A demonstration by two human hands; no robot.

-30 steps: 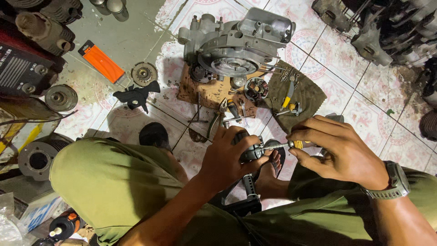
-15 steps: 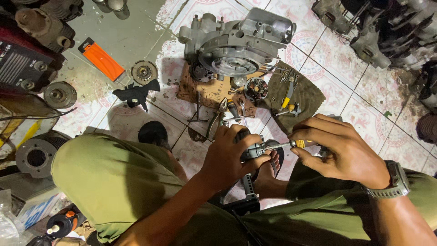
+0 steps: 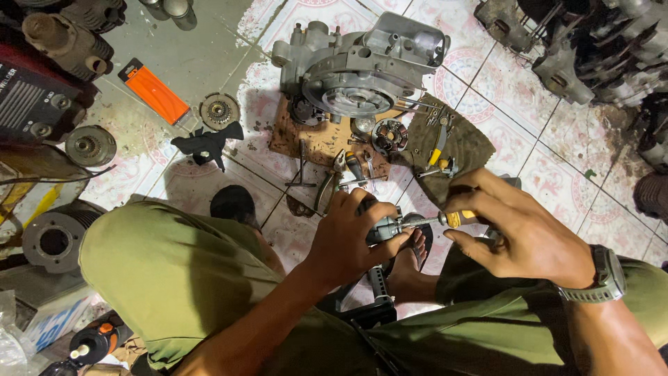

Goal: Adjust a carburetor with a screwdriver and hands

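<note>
Left hand (image 3: 348, 240) grips a small metal part (image 3: 385, 228); right hand (image 3: 522, 233) holds a yellow-handled screwdriver (image 3: 445, 220), tip against the part. Engine case (image 3: 358, 66) on cardboard (image 3: 320, 139) lies on the tiled floor (image 3: 557, 174) beyond.

An engine casing (image 3: 362, 73) lies near an orange box (image 3: 153, 90).

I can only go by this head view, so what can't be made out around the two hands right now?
- Small grey metal part: mostly covered by the left hand; its shape is unclear.
- Yellow-handled screwdriver: handle wrapped by the right hand; tip contact too small to judge.
- Black ribbed bar below the hands: lower end hidden by olive trousers.
</note>
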